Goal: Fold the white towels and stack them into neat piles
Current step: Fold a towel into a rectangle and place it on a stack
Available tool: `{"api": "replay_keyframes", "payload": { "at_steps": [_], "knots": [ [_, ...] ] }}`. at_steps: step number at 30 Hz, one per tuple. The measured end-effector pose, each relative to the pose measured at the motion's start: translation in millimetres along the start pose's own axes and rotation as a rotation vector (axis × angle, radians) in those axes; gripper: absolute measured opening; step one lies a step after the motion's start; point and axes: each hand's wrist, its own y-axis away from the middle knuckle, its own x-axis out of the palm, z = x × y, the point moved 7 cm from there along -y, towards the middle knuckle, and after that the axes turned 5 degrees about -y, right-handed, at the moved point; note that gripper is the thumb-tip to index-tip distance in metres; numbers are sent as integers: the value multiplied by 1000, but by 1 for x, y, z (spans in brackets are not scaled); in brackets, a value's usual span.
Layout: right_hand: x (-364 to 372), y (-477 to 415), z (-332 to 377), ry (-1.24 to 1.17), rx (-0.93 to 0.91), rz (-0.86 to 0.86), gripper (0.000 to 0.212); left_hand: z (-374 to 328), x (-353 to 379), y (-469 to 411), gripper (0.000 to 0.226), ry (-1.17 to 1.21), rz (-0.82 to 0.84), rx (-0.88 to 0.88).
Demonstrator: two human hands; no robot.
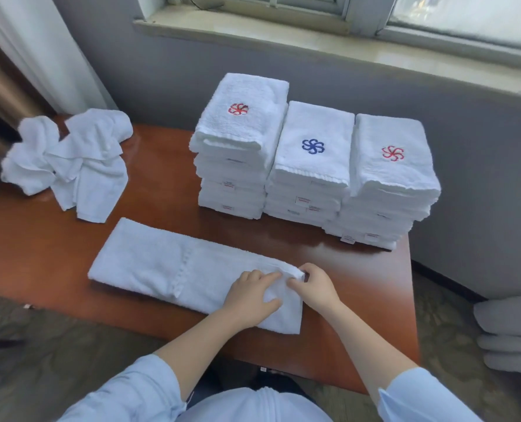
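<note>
Left hand presses flat on the folded towel; right hand pinches its corner.

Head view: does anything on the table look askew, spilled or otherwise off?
Mostly tidy. The top towel on the left stack sits skewed, overhanging the ones below, and the right stack has staggered lower layers. The crumpled heap at far left is just unfolded towels. No spills or damage visible.
</note>
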Motion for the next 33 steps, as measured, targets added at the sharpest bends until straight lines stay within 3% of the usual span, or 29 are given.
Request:
{"api": "replay_keyframes", "payload": {
  "at_steps": [6, 10, 15, 18, 20, 22, 25, 33],
  "knots": [
    [4, 4, 37, -327, 9, 122, 27, -6, -17, 2, 66, 434, -23, -152],
    [18, 5, 71, -501, 2, 287, 31, 7, -39, 3, 39, 637, -63, -186],
    [36, 2, 127, -308, -244, 217, 19, 60, -75, 21, 12, 635, -44, -289],
    [54, 2, 158, -278, -331, 238, 31, 94, -104, 35, 6, 634, -127, -315],
    [74, 1, 176, -209, -351, 343, 40, 117, -125, 45, 16, 664, -206, -328],
    [95, -4, 192, -100, -368, 398, 30, 138, -146, 54, 20, 676, -258, -328],
    [121, -12, 218, -21, -392, 358, 11, 173, -172, 64, 27, 695, -318, -348],
    [193, -42, 260, 30, -366, 316, 19, 274, -193, 71, 20, 731, -371, -417]
  ]
}}
